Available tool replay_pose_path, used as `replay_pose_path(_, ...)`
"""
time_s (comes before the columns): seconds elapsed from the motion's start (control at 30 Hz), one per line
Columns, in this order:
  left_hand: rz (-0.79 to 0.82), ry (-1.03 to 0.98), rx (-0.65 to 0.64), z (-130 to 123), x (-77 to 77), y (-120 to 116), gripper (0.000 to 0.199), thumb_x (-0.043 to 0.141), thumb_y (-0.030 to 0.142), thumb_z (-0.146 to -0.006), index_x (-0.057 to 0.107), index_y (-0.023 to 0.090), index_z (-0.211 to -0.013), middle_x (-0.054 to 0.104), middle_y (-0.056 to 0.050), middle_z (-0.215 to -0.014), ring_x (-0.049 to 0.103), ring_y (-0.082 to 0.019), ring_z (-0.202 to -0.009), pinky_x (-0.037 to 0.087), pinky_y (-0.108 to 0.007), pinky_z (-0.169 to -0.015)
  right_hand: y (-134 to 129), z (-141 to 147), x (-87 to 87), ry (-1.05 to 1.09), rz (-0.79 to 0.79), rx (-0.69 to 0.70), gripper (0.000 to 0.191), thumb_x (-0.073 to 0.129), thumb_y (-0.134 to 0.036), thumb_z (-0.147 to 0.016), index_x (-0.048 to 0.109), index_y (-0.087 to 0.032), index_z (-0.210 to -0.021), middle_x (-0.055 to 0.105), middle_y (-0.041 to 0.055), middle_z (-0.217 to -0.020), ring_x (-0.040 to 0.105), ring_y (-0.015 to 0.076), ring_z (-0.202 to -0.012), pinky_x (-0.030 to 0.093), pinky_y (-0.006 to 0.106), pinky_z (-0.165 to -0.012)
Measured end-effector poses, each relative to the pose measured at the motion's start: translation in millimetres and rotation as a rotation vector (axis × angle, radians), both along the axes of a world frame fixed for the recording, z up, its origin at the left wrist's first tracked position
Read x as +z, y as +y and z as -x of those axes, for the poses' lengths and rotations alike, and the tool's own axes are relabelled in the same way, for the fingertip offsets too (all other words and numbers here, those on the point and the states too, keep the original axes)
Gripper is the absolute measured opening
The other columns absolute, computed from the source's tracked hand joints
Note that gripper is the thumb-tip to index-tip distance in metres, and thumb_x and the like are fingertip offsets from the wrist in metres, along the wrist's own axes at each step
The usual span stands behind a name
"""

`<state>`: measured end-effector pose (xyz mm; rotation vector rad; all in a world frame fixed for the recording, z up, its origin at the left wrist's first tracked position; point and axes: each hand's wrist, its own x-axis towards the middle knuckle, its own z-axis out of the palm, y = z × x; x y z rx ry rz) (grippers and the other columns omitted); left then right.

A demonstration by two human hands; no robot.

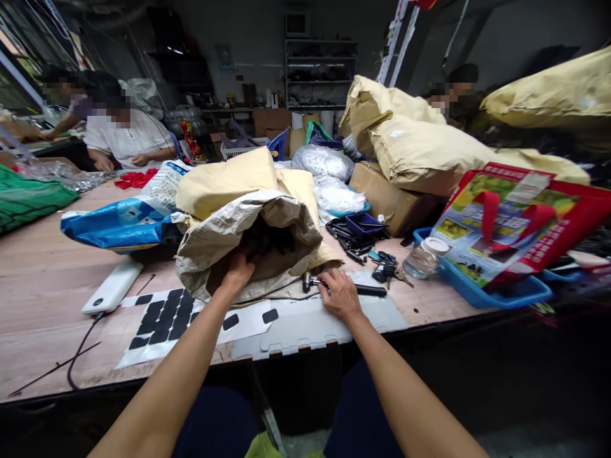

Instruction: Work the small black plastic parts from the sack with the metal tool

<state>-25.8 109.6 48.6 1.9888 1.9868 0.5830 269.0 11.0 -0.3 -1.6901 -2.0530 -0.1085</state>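
Observation:
My left hand (239, 272) reaches into the mouth of a crumpled paper sack (210, 245), which lies on its side facing me. Dark pieces (272, 238) sit in shadow inside the sack, too dim to name. The fingers of that hand are partly hidden against the dark inside. On a grey board (305, 327) at the table edge lies a hammer with a black handle (372, 291). My right hand (340, 294) is closed over its shaft, the metal head sticking out to the left. Black rounded-square stickers (165, 318) on white sheets lie below the sack.
A white power bank (113, 289) with a cable lies left. At right are loose black parts (351, 245), keys (389, 270), a clear jar (424, 257) and a blue basket (506, 296) holding a red bag (515, 222). Full sacks stand behind. Co-workers sit across the table.

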Motion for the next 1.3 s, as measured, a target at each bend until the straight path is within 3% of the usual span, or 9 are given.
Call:
replay_pose_path(0.1,-0.101,-0.114,-0.191,-2,-11.2,-50,0.03,0.059,0.043,-0.095,0.071,0.021,-0.112,0.072,-0.007,-0.101,0.066,-0.022,-0.09,0.049,-0.029,-0.081,0,1,-0.5,0.001,-0.002,0.0,0.015,0.059,-0.027,-0.091,0.068,-0.023,-0.104,0.061,0.007,-0.101,0.049,0.0231,-0.098,0.035,0.034,-0.085)
replay_pose_path(0.2,-0.122,-0.177,-0.452,-15,-24.7,-93,0.024,0.06,0.04,-0.095,0.071,0.023,-0.107,0.069,-0.005,-0.099,0.064,-0.019,-0.09,0.047,-0.029,-0.08,0,1,-0.7,-0.003,-0.009,0.002,0.017,0.058,-0.028,-0.092,0.068,-0.023,-0.105,0.061,0.0071,-0.102,0.049,0.0232,-0.098,0.035,0.034,-0.085)
replay_pose_path(0.3,-0.102,-0.176,-0.482,-26,-37.4,-112,0.019,0.061,0.034,-0.094,0.071,0.023,-0.107,0.067,-0.005,-0.098,0.062,-0.021,-0.094,0.046,-0.031,-0.082,0,1,-1.2,-0.006,-0.014,0.001,0.017,0.058,-0.029,-0.093,0.068,-0.023,-0.104,0.061,0.0073,-0.102,0.049,0.0232,-0.097,0.036,0.034,-0.085)
replay_pose_path(0.47,-0.127,-0.31,-0.429,-26,-53.2,-109,0.02,0.067,0.031,-0.089,0.071,0.021,-0.106,0.065,-0.005,-0.097,0.061,-0.021,-0.093,0.046,-0.031,-0.082,0,1,-3.9,-0.004,-0.02,0.009,0.017,0.058,-0.028,-0.093,0.069,-0.022,-0.105,0.062,0.0073,-0.101,0.049,0.0231,-0.097,0.036,0.033,-0.086)
replay_pose_path(0.63,-0.053,-0.352,-0.374,-23,-56.8,-105,0.018,0.073,0.029,-0.083,0.073,0.021,-0.099,0.064,-0.002,-0.094,0.06,-0.018,-0.086,0.044,-0.028,-0.076,1,-3,-2.2,-0.035,-0.008,0.042,0.02,0.054,-0.029,-0.097,0.069,-0.022,-0.108,0.063,0.0073,-0.102,0.051,0.0229,-0.098,0.037,0.033,-0.084)
replay_pose_path(0.8,-0.04,-0.373,-0.366,-23,-52.9,-106,0.018,0.075,0.026,-0.08,0.073,0.022,-0.097,0.064,-0.001,-0.092,0.06,-0.017,-0.085,0.043,-0.028,-0.076,-14,1,16.7,0.016,-0.06,0.056,0.027,0.046,-0.028,-0.101,0.069,-0.022,-0.114,0.064,0.0075,-0.099,0.056,0.0221,-0.096,0.041,0.033,-0.086)
replay_pose_path(1.0,-0.043,-0.379,-0.355,-23,-51.6,-106,0.018,0.078,0.027,-0.078,0.076,0.023,-0.095,0.063,0.0,-0.086,0.059,-0.018,-0.087,0.042,-0.028,-0.077,-42,37,34.7,0.164,-0.044,0.219,0.033,0.042,-0.031,-0.104,0.067,-0.026,-0.124,0.066,0.0064,-0.1,0.061,0.0197,-0.1,0.047,0.029,-0.087)
replay_pose_path(1.17,-0.026,-0.352,-0.356,-23,-52.3,-105,0.015,0.079,0.028,-0.078,0.077,0.024,-0.093,0.061,0.0,-0.086,0.059,-0.018,-0.088,0.042,-0.027,-0.077,-52,62,28.3,0.164,-0.018,0.268,0.034,0.042,-0.029,-0.104,0.068,-0.026,-0.126,0.066,0.0071,-0.097,0.061,0.0197,-0.094,0.048,0.03,-0.085)
replay_pose_path(1.3,-0.021,-0.357,-0.339,-24,-52.4,-106,0.015,0.078,0.025,-0.078,0.078,0.026,-0.093,0.061,0.001,-0.085,0.059,-0.017,-0.088,0.041,-0.027,-0.076,-55,63,21.7,0.101,0.0,0.288,0.032,0.043,-0.027,-0.103,0.07,-0.025,-0.121,0.065,0.0064,-0.094,0.06,0.0189,-0.091,0.047,0.028,-0.082)
